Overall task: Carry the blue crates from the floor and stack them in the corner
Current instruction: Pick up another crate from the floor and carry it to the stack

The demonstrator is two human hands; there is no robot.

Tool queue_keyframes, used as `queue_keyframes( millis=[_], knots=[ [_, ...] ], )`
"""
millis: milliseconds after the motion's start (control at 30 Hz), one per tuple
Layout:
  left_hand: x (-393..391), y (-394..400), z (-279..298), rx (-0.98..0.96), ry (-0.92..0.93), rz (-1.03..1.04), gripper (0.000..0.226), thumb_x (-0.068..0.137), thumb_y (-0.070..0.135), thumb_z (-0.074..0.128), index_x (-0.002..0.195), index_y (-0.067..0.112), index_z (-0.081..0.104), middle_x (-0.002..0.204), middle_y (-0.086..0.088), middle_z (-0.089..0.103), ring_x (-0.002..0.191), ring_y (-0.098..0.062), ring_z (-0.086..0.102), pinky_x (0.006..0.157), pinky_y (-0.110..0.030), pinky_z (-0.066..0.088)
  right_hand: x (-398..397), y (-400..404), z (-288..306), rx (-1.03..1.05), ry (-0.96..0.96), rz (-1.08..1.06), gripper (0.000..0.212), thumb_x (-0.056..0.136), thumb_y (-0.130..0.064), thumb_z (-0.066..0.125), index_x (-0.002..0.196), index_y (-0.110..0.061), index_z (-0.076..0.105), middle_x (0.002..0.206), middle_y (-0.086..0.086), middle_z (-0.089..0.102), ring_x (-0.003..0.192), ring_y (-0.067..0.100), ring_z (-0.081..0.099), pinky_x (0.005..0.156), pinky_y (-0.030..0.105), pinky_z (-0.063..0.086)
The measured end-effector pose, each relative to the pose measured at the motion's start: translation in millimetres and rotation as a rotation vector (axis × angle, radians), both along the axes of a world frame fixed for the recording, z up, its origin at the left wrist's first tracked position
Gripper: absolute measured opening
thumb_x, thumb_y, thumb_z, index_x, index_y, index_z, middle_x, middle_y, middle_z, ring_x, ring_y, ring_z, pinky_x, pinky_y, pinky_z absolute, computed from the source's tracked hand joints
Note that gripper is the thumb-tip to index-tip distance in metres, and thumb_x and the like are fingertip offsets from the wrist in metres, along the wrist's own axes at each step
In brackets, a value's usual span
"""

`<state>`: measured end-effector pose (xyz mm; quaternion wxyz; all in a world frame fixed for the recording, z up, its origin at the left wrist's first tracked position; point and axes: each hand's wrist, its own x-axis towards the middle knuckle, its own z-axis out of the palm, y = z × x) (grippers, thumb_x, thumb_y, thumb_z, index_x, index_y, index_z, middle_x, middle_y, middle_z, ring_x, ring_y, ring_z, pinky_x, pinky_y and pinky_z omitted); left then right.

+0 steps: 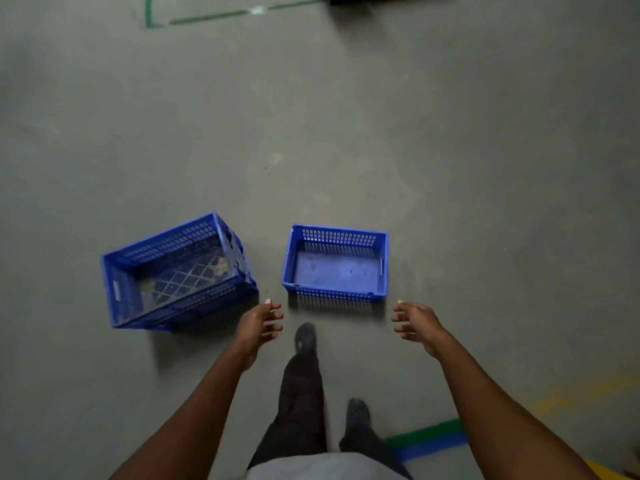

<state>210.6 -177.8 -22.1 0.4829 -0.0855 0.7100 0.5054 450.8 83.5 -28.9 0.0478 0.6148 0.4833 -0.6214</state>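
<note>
Both forearms reach forward over the grey concrete floor (346,133). Left hand (258,325) and right hand (417,323) hang with fingers loosely spread, holding nothing, each clear of the crates. Landmark: the shallow blue crate (335,263), upright on the floor, open top up, just ahead of the hands and roughly between them. Left of it, apart by a narrow strip of floor, stands a deeper blue crate (176,271), tilted askew to it. No writing legible on either. One dark shoe (305,336) sits just behind the shallow crate. Beyond it, floor lies open up to green tape lines (207,17). Green and blue tape (427,439) lies behind-right.
</note>
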Motion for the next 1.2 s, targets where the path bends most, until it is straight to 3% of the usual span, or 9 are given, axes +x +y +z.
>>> queue_keyframes(
  millis=[233, 500, 633, 700, 800, 933, 1000, 1067, 1200],
  knots=[
    [-138.5, 90.6, -144.1, -0.260, -0.009, -0.174, 0.024, 0.099, 0.032, 0.052, 0.098, 0.014, 0.068, 0.080, -0.002, 0.062, 0.051, -0.012, 0.051, 0.056, -0.027, 0.039, -84.8, 101.4, -131.5, 0.004, -0.179, 0.074, 0.022, 0.097, -0.026, 0.056, 0.102, -0.007, 0.066, 0.086, 0.010, 0.068, 0.064, 0.023, 0.059, 0.060, 0.030, 0.048],
    [-238.9, 197.1, -370.7, -0.415, 0.171, -0.464, 0.026, 0.104, 0.027, 0.049, 0.113, 0.007, 0.064, 0.099, -0.012, 0.062, 0.076, -0.023, 0.056, 0.065, -0.029, 0.045, -131.6, 210.2, -354.5, 0.005, -0.249, 0.196, 0.017, 0.098, -0.027, 0.058, 0.093, -0.011, 0.063, 0.088, 0.012, 0.068, 0.068, 0.025, 0.060, 0.064, 0.032, 0.048],
    [-261.1, 221.4, -487.1, -0.462, 0.309, -0.547, 0.037, 0.099, 0.046, 0.051, 0.110, 0.012, 0.064, 0.105, -0.012, 0.067, 0.089, -0.030, 0.065, 0.080, -0.039, 0.052, -136.7, 249.2, -466.4, 0.059, -0.306, 0.177, 0.026, 0.094, -0.040, 0.058, 0.093, -0.014, 0.061, 0.097, 0.014, 0.068, 0.079, 0.034, 0.068, 0.079, 0.043, 0.056],
    [-269.4, 228.5, -536.4, -0.519, 0.334, -0.596, 0.050, 0.096, 0.051, 0.052, 0.120, 0.009, 0.063, 0.112, -0.010, 0.067, 0.101, -0.030, 0.065, 0.085, -0.037, 0.049, -138.3, 260.9, -515.4, 0.167, -0.367, 0.177, 0.051, 0.081, -0.058, 0.055, 0.107, -0.015, 0.064, 0.110, 0.016, 0.071, 0.097, 0.038, 0.069, 0.093, 0.046, 0.054],
    [-277.0, 241.8, -581.2, -0.554, 0.431, -0.522, 0.066, 0.091, 0.058, 0.049, 0.127, 0.003, 0.057, 0.126, -0.023, 0.059, 0.115, -0.041, 0.059, 0.099, -0.048, 0.048, -147.4, 272.3, -568.6, 0.209, -0.419, 0.194, 0.071, 0.090, -0.055, 0.056, 0.142, -0.007, 0.049, 0.139, 0.021, 0.058, 0.126, 0.038, 0.055, 0.104, 0.039, 0.040],
    [-297.0, 244.1, -627.5, -0.610, 0.475, -0.415, 0.076, 0.090, 0.064, 0.050, 0.134, 0.003, 0.054, 0.134, -0.025, 0.053, 0.122, -0.043, 0.053, 0.106, -0.048, 0.042, -149.6, 286.6, -636.2, 0.223, -0.349, 0.096, 0.087, 0.065, -0.076, 0.050, 0.125, -0.014, 0.058, 0.120, 0.018, 0.067, 0.106, 0.039, 0.066, 0.088, 0.044, 0.051],
    [-301.0, 241.4, -646.7, -0.487, 0.366, -0.289, 0.070, 0.082, 0.073, 0.047, 0.104, 0.010, 0.065, 0.099, -0.014, 0.069, 0.089, -0.036, 0.068, 0.089, -0.051, 0.055, -145.9, 293.0, -667.6, 0.228, -0.323, -0.026, 0.079, 0.065, -0.077, 0.051, 0.115, -0.017, 0.059, 0.113, 0.016, 0.069, 0.099, 0.039, 0.068, 0.087, 0.050, 0.053],
    [-296.1, 242.6, -650.8, -0.374, 0.279, -0.184, 0.047, 0.093, 0.061, 0.048, 0.087, 0.015, 0.059, 0.076, -0.006, 0.063, 0.063, -0.025, 0.061, 0.070, -0.044, 0.055, -154.8, 286.7, -658.2, 0.251, -0.276, -0.125, 0.066, 0.068, -0.076, 0.047, 0.101, -0.019, 0.058, 0.098, 0.014, 0.069, 0.082, 0.034, 0.066, 0.078, 0.050, 0.053],
    [-287.6, 254.1, -629.8, -0.332, 0.204, -0.104, 0.046, 0.104, 0.051, 0.037, 0.087, 0.014, 0.057, 0.074, -0.007, 0.055, 0.053, -0.020, 0.049, 0.049, -0.028, 0.041, -160.7, 278.5, -629.8, 0.196, -0.154, -0.224, 0.040, 0.096, -0.056, 0.040, 0.082, -0.022, 0.055, 0.068, 0.004, 0.052, 0.049, 0.017, 0.045, 0.049, 0.032, 0.040]
  ],
)
